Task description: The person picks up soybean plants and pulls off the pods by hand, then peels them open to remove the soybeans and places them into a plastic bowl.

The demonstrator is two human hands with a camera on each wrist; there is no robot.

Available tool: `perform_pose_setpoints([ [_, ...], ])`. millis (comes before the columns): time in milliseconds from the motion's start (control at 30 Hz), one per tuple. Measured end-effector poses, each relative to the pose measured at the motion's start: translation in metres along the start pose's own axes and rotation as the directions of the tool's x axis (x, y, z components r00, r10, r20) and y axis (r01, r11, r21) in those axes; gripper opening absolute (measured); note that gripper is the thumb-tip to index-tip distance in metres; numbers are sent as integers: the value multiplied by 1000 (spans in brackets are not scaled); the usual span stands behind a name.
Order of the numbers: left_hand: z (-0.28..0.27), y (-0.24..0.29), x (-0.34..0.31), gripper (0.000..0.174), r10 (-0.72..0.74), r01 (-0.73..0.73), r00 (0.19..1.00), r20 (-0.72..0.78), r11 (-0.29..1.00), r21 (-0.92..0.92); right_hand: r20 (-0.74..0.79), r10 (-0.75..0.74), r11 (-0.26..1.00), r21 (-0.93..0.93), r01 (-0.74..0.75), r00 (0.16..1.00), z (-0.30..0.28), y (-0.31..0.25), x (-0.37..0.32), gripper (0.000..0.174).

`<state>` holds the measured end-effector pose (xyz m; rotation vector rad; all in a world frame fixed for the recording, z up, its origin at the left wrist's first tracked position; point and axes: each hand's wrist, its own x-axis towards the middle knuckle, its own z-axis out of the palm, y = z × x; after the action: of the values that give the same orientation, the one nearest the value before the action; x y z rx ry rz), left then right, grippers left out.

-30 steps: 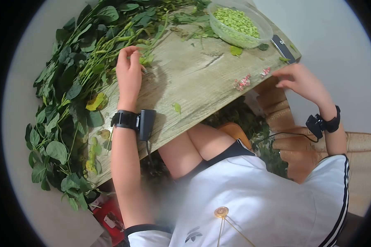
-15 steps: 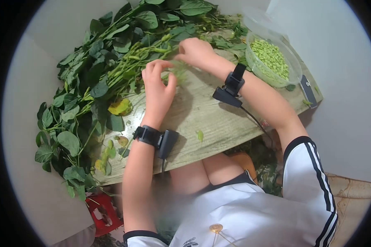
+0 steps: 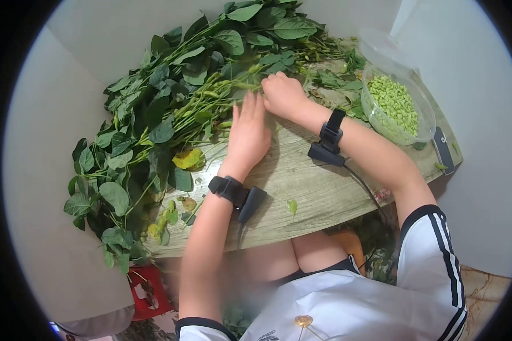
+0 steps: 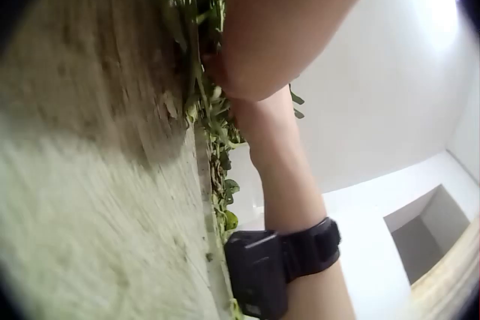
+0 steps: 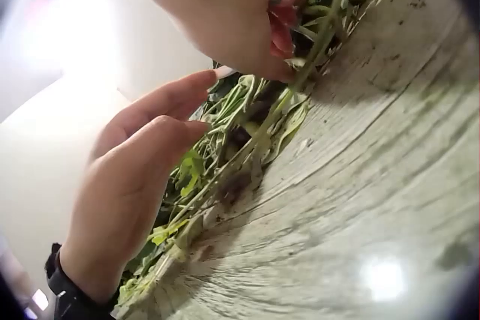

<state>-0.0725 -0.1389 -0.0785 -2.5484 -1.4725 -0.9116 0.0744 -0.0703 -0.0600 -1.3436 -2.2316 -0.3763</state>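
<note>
Green bean plants [image 3: 165, 116] with leaves, stems and pods lie in a long pile along the table's far left side. At the pile's inner edge, my right hand [image 3: 284, 96] has its fingers curled; in the right wrist view this hand [image 5: 217, 20] pinches a green stem [image 5: 322, 42]. Close beside it, my left hand [image 3: 249, 133] reaches over the stems with its fingers extended. The right wrist view shows the left hand [image 5: 124, 185] with thumb and fingers apart, near the stems. Its fingertips are blurred in the head view.
A clear plastic bowl [image 3: 371, 116] of shelled green beans [image 3: 393, 102] stands at the back right of the wooden table [image 3: 330, 182], with a dark flat object [image 3: 442, 150] beside it. Loose pods [image 3: 164, 220] and a yellow leaf [image 3: 189, 159] lie on the left. A red object [image 3: 148, 292] is below.
My right hand has crossed from the table's right edge to the plant pile, beside my left hand. My left hand's fingers have straightened. The head view has shifted.
</note>
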Motion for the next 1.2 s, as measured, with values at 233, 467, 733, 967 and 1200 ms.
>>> perform_pose_setpoints([
  [233,10,-4,6,75,30,-45,995,93,986,159,32,-45,989,139,40,998,-8,-1,-10,12],
  [467,0,2,7,70,-85,56,962,261,992,116,55,-193,973,-118,198,980,-23,-13,-27,7],
  [733,9,6,-1,64,-39,-8,980,193,971,237,69,-272,951,-132,279,960,-33,-12,-33,2],
  [967,3,6,1,73,-82,32,964,252,980,197,142,-50,998,38,45,989,-68,10,-51,14],
  [1200,-4,7,-2,60,-43,33,991,128,996,77,566,328,338,677,-654,756,-103,35,-66,27],
])
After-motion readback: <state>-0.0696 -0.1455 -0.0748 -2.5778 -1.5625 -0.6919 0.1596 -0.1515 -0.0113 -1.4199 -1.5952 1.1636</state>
